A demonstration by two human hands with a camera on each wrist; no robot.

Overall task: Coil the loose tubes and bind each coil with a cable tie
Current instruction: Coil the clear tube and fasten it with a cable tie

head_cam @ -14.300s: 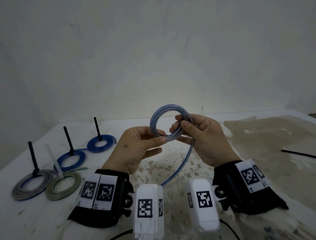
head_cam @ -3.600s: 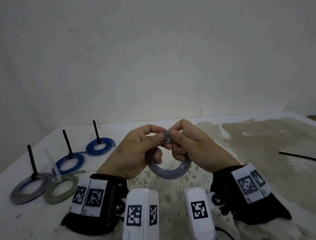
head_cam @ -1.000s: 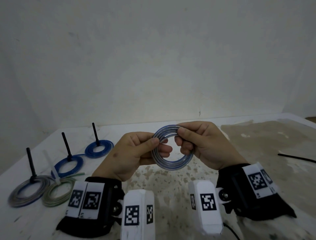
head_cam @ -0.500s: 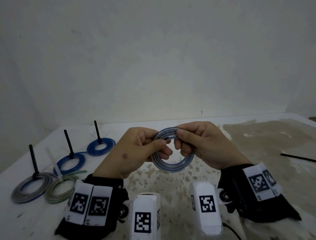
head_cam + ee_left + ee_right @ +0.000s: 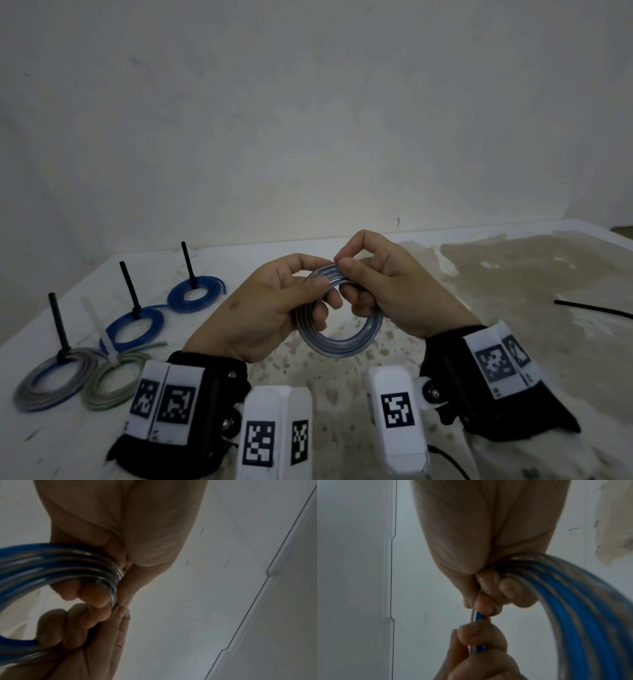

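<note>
Gripping the coil (image 5: 342, 342) above the table (image 5: 513, 308), my left hand (image 5: 270, 308) and right hand (image 5: 387, 291) pinch its top edge; bare tabletop lies right of it. Left wrist: fingers (image 5: 96, 597) curl around its strands. Right wrist: fingertips (image 5: 484, 605) pinch one strand.

Left hand (image 5: 270, 308) and right hand (image 5: 387, 287) raised together, fingers curled, pinching.

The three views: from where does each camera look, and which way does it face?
Head: above, looking forward and down; left hand and right hand hold the tube coil over the table.
Left wrist: along the left palm, up at its fingers.
Right wrist: along the right palm, likewise.
All share the coil.
</note>
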